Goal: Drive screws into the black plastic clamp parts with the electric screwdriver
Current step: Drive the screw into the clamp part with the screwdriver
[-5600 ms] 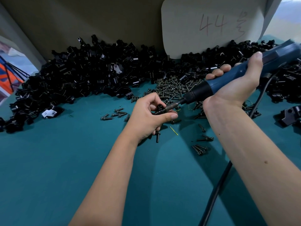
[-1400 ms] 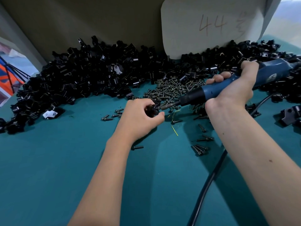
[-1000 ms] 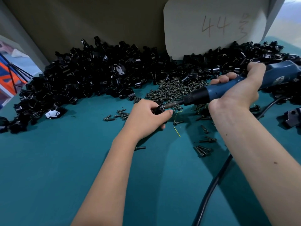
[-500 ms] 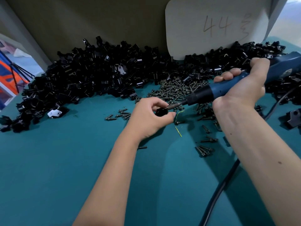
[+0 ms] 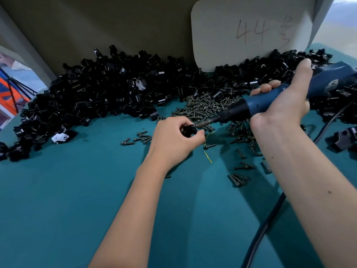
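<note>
Desk (image 5: 58, 209): teal surface, carrying everything listed below. Places are given relative to the screw heap.

Pile of black clamp parts (image 5: 100, 97): long bank along the back wall, reaching left and right of the screw heap and behind it.

Card marked "44" (image 5: 251, 33): pale, propped against the wall above and behind the screw heap.

Electric screwdriver (image 5: 274, 97): blue body, black collar, cable (image 5: 260, 229) trailing toward the viewer. Its long axis slants from upper right down to lower left across the front of the screw heap, with the bit tip at the held part.

Right hand (image 5: 284, 105): wrapped round the screwdriver body, thumb lying along its top, just right of the screw heap.

Left hand (image 5: 173, 140): just in front of and left of the screw heap, its fingers (image 5: 199, 136) and thumb pinching one clamp part.

Screw heap (image 5: 204, 105): dark machine screws, with strays scattered toward the viewer.

Held clamp part (image 5: 189, 130): small, black, at the left fingertips, opening facing right toward the bit. The bit meets it from the right, so the drive runs leftward along the tool axis into the left hand's grip. The screw itself probably sits under the bit tip, too small to confirm.
</note>
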The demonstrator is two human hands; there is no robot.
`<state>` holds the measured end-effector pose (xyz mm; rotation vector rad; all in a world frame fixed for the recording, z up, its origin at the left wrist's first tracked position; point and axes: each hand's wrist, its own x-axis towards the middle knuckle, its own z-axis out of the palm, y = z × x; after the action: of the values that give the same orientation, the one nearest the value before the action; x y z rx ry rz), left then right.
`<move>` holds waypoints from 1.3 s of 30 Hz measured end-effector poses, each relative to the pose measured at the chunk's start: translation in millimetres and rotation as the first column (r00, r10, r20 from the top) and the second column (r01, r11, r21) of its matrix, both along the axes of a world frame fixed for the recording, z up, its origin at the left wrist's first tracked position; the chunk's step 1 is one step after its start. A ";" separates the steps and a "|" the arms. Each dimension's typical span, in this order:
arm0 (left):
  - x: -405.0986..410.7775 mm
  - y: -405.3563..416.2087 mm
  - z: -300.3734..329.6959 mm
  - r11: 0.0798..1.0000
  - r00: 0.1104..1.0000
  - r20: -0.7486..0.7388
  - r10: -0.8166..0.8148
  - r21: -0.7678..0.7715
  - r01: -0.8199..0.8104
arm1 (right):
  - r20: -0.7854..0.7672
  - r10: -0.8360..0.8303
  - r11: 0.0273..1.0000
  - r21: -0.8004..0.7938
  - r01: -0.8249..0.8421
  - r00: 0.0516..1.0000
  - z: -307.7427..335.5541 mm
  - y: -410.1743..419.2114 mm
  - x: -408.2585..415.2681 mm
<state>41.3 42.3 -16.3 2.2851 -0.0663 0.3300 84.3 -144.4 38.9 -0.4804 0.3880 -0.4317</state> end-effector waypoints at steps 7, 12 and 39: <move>-3.3 59.6 5.5 0.878 0.968 -0.239 -0.077 -0.476 -0.048 | 0.026 0.153 0.988 0.013 -0.153 0.988 6.5 -9.7 1.8; 1.1 61.9 7.0 0.730 0.989 -0.146 0.031 -0.673 -0.122 | -0.085 0.386 0.922 0.010 -0.386 0.919 -2.0 -4.1 9.6; 8.9 24.6 -7.9 0.916 0.968 0.043 0.247 -0.335 -0.219 | -0.029 0.334 0.943 0.009 -0.334 0.942 -6.0 17.3 5.4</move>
<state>50.2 66.9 -24.2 1.9480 0.2079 0.5219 89.7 -127.1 32.9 -0.5380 0.3287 -0.0944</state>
